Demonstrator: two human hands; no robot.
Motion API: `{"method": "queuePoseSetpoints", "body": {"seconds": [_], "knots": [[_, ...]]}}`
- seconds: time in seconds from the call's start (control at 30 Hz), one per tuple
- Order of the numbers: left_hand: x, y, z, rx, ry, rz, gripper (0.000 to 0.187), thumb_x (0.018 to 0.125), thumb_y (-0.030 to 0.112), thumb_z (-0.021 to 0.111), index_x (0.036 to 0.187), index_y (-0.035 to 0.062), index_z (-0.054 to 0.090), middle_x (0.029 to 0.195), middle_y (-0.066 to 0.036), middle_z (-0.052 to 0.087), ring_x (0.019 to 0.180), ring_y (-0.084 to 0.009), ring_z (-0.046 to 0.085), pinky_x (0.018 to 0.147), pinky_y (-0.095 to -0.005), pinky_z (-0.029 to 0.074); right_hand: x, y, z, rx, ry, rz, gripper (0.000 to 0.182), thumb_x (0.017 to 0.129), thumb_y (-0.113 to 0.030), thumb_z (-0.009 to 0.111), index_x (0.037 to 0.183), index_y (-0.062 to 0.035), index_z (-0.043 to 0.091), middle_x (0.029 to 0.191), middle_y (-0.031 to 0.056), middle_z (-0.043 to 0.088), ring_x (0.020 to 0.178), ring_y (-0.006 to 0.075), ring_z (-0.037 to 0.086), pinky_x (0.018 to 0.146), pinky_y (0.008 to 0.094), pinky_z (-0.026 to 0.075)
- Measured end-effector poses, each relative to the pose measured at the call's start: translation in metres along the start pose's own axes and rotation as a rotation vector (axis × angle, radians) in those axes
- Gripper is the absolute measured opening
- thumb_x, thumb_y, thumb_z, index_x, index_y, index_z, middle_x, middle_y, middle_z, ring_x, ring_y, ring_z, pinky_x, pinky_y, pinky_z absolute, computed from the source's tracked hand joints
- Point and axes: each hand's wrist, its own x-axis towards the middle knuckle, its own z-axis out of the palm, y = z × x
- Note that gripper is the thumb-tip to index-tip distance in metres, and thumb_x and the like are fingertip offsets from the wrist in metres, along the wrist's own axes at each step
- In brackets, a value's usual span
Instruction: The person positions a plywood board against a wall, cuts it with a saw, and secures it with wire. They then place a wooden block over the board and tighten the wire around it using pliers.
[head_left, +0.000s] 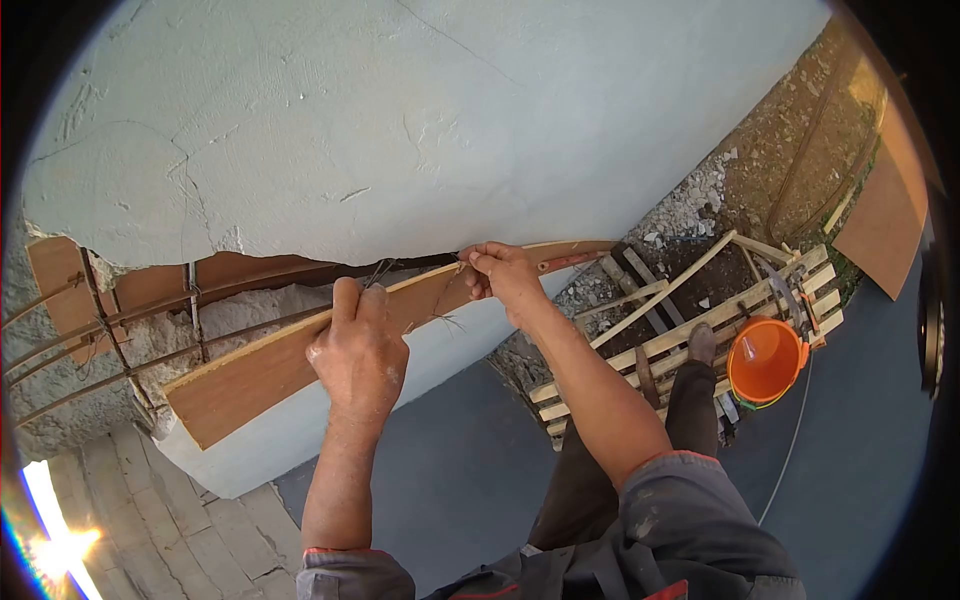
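Observation:
A long thin wooden board point(250, 385) lies along the lower side of a gap in the pale plastered wall point(360, 130). My left hand point(362, 345) is closed at the board's upper edge, with thin wires point(378, 272) sticking up by its fingertips. Farther right along the same edge, my right hand point(500, 280) is pinched; what its fingertips hold is too small to make out. Loose wire ends point(442, 318) stick out from the board's face between the hands. Bent steel bars point(105, 325) cross the broken concrete left of the board.
An orange bucket point(765, 360) stands on a slatted wooden pallet point(640, 365) beside my foot, with a hand saw point(785, 290) near it. Rubble point(690, 210) lies along the wall's base. A brown sheet point(890, 215) is at the right; paving point(180, 510) shows lower left.

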Motion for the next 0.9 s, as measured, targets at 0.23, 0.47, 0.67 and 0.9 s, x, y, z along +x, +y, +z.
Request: {"method": "queuePoseSetpoints", "body": {"seconds": [0.23,0.47,0.67,0.9], "knots": [[0.0,0.0,0.0,-0.007,0.042,0.043,0.015,0.077,-0.001,0.065,0.091,0.004,0.068,0.086,-0.004,0.053,0.056,-0.0218,0.06,0.048,-0.0334,0.05,0.008,-0.007,-0.009,0.275,-0.15,0.236,0.016,0.097,-0.011,0.053,0.103,0.0009,0.061,0.07,0.0016,0.055,0.057,0.0118,0.05,0.061,0.0349,0.055],[0.0,0.002,-0.001,0.007,0.047,0.033,0.015,0.077,-0.001,0.065,0.09,0.005,0.068,0.085,-0.003,0.054,0.057,-0.0219,0.06,0.048,-0.0332,0.051,0.01,0.01,-0.01,0.526,-0.217,0.224,0.018,0.096,-0.014,0.056,0.105,-0.0006,0.063,0.066,-0.0023,0.05,0.057,0.0115,0.048,0.07,0.0368,0.056],[0.0,0.005,-0.002,0.012,0.007,-0.064,0.008,0.081,0.004,0.065,0.088,0.0071,0.069,0.084,-0.004,0.058,0.065,-0.0235,0.063,0.054,-0.0342,0.051,0.012,0.012,-0.012,0.579,-0.266,0.217,0.018,0.095,-0.013,0.057,0.106,-0.0002,0.064,0.064,-0.0013,0.051,0.055,0.0122,0.049,0.074,0.0397,0.057],[0.002,0.004,-0.001,-0.006,0.023,-0.066,0.007,0.082,0.004,0.067,0.088,0.0073,0.07,0.085,-0.004,0.06,0.065,-0.0245,0.063,0.054,-0.0354,0.051,0.009,0.005,-0.011,0.393,-0.262,0.182,0.015,0.095,-0.009,0.058,0.103,0.0015,0.064,0.067,0.0006,0.056,0.058,0.0112,0.054,0.074,0.0388,0.057]]}}
